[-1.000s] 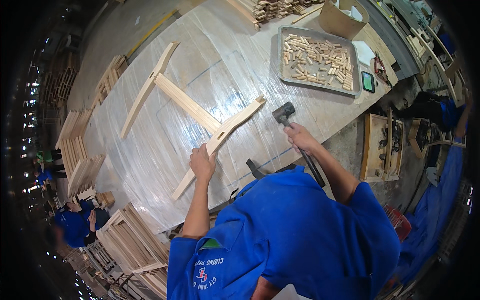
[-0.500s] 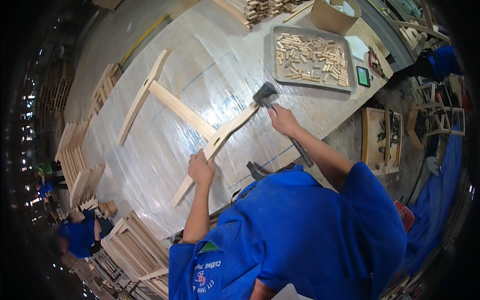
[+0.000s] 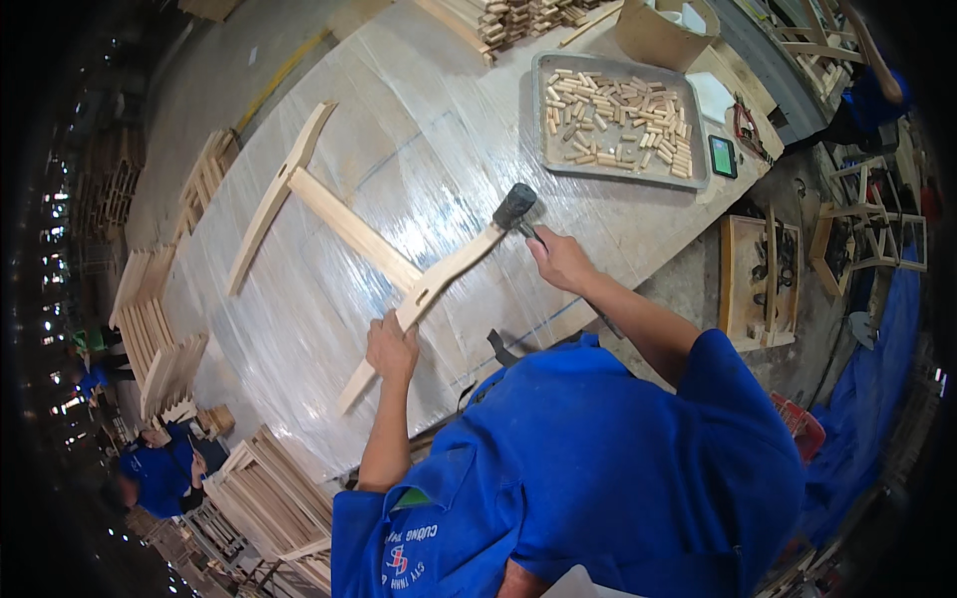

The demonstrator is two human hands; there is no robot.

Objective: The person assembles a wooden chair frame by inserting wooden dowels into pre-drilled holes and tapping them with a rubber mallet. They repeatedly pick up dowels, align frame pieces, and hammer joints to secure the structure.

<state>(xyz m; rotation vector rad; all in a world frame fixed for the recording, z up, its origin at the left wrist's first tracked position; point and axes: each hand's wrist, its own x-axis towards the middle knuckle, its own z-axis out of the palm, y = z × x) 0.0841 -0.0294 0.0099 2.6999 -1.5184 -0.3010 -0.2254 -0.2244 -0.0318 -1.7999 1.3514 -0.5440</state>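
Observation:
A wooden frame lies on the plastic-covered table, made of a near curved rail (image 3: 449, 267), a straight crosspiece (image 3: 354, 227) and a far curved rail (image 3: 274, 211). My left hand (image 3: 392, 347) is wrapped round the near rail, below its slot. My right hand (image 3: 561, 261) grips the handle of a black-headed mallet (image 3: 514, 205). The mallet head is at the upper right end of the near rail; whether it touches the wood I cannot tell. Both ends of the crosspiece meet the curved rails near their slots.
A grey tray (image 3: 620, 171) of wooden dowels sits at the far right, beside a green-screened device (image 3: 723, 155), pliers (image 3: 748, 130) and a cardboard box (image 3: 653, 38). Wooden parts (image 3: 155, 319) are stacked along the left edge. A co-worker (image 3: 159, 468) is at lower left, another (image 3: 882, 100) at upper right.
The mallet head has come down and slightly left at the rail's end. The wooden frame and my left hand have shifted slightly left in view.

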